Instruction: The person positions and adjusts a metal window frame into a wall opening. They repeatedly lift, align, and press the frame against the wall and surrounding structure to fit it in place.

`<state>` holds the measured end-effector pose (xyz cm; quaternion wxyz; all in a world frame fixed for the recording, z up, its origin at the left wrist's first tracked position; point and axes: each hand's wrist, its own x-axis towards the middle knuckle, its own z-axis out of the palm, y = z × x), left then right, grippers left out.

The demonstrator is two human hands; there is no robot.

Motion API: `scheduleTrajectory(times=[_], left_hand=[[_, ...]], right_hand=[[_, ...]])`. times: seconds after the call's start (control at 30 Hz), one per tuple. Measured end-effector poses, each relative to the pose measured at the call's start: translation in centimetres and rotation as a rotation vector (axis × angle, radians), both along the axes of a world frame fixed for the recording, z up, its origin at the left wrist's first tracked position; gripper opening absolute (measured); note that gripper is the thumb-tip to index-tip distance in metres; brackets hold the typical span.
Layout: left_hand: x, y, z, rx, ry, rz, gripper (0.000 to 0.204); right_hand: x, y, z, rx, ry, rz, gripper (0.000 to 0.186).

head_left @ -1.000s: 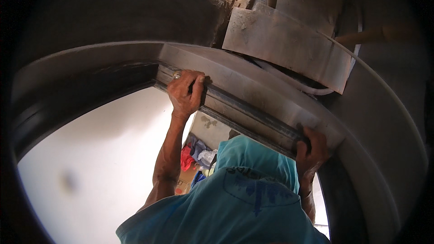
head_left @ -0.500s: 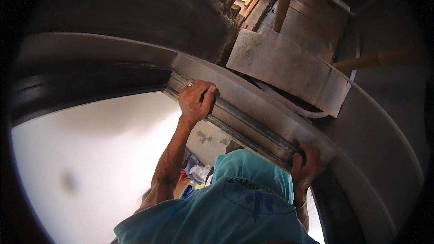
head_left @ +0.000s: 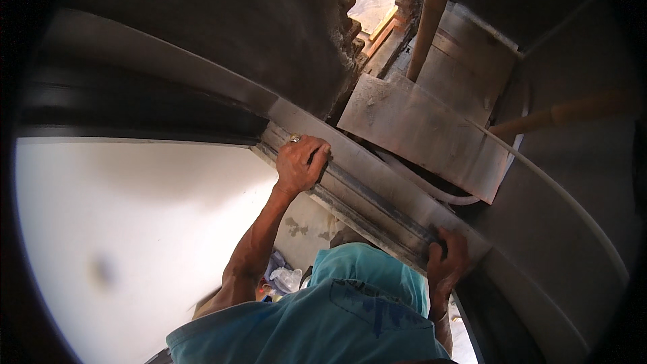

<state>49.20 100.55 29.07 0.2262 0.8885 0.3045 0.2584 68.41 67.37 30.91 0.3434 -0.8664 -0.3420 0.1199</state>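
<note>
A long grooved window frame [head_left: 374,203], dusty and with parallel dark tracks, runs slantwise across the middle in front of me. My left hand [head_left: 302,165], a ring on one finger, is closed over its left part, with the knuckles up. Toward the right end, my right hand [head_left: 448,256] grips the same frame with bent fingers. Part of those fingers is in shadow. Both forearms reach up from below, on either side of my teal shirt [head_left: 303,323].
Beyond the frame lie flat grey boards [head_left: 424,138] with a pale curved tube [head_left: 445,197] under them. A bamboo pole [head_left: 431,20] and a brown pole [head_left: 559,113] stick out there. Broken brickwork [head_left: 352,27] edges a bright gap. Bundled cloth and plastic [head_left: 283,276] lie below left.
The view has shifted and tilted slightly, so the frame's left part and the boards sit lower in the picture. Both hands keep their hold at about the same places on the frame.
</note>
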Motion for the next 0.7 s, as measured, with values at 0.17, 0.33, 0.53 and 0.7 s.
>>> scheduleTrajectory(times=[0.17, 0.33, 0.53, 0.7], left_hand=[[-0.06, -0.01, -0.13, 0.023, -0.004, -0.006, 0.013], [-0.12, -0.01, -0.47, 0.03, -0.013, -0.004, 0.014], [-0.05, -0.17, -0.28, 0.042, 0.0, 0.015, 0.013], [-0.17, 0.02, -0.57, 0.036, -0.012, 0.002, 0.013]], right_hand=[[-0.01, -0.21, -0.38, 0.003, -0.03, 0.001, 0.034], [-0.22, 0.06, 0.31, 0.017, 0.006, -0.009, 0.034], [-0.24, -0.3, -0.13, -0.004, -0.025, -0.001, 0.031], [-0.29, -0.23, 0.35, -0.039, -0.015, -0.003, 0.031]])
